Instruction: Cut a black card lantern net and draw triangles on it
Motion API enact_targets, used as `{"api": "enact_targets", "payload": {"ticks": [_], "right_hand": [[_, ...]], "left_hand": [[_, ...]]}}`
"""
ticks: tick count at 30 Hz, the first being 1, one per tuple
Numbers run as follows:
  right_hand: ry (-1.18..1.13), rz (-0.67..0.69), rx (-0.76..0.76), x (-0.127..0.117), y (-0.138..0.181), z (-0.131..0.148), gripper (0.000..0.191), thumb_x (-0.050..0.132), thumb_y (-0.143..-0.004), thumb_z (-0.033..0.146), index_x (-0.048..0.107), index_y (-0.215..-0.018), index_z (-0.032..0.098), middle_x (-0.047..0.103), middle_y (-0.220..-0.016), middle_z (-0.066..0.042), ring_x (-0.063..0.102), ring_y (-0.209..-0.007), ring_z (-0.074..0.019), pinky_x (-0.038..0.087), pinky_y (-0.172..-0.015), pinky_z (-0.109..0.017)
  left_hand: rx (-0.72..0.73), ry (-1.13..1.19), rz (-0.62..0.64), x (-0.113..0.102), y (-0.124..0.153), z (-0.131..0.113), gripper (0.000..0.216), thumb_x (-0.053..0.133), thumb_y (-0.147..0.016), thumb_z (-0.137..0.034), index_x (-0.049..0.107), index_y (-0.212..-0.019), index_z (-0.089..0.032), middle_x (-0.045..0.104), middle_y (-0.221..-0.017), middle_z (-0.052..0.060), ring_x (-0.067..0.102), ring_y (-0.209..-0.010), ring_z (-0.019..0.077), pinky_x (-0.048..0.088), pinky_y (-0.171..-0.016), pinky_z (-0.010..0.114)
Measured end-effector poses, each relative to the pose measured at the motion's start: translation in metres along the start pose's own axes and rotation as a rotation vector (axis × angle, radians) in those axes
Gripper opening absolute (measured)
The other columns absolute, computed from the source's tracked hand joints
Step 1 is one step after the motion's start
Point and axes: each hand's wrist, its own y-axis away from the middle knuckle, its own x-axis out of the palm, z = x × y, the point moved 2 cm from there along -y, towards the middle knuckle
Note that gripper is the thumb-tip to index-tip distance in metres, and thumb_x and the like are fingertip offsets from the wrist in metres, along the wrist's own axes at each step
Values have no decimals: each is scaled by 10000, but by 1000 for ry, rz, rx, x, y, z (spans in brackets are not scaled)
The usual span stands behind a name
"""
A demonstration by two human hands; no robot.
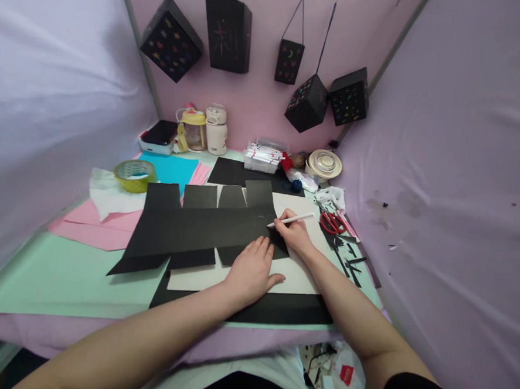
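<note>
A black paper cut-out with flaps along both long edges lies across a white sheet on the table. My right hand grips a white pen, its tip on or just above the cut-out's right part. A small faint mark shows on the black surface near the tip. My left hand lies flat on the lower edge of the cut-out, fingers stretched and thumb out to the right. Under the white sheet is another black sheet.
Red-handled scissors and black paper scraps lie at the right. Yellow-green tape sits at the left by pink paper. Behind stand a box of pens and a white bottle. Black paper lanterns hang above.
</note>
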Motion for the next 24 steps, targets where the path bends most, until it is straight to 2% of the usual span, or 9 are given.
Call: {"api": "enact_targets", "payload": {"ticks": [13,24], "right_hand": [[-20,-3,15,1,-1,-2,207,574,-816,346,463,-679,238,530,-541,46,485,-533,-152,393,-565,-278],[-28,39,18,1,0,-1,192,564,-781,279,455,-630,231,522,-531,49,480,-538,-144,374,-560,-272]], "left_hand": [[10,-27,-67,3,0,1,710,529,-894,-592,546,-1331,-33,508,-1420,231,424,-1363,357,366,-1109,445],[-4,-10,-36,2,0,0,729,534,-894,-586,529,-1344,-12,489,-1435,235,405,-1376,357,352,-1119,440]]}}
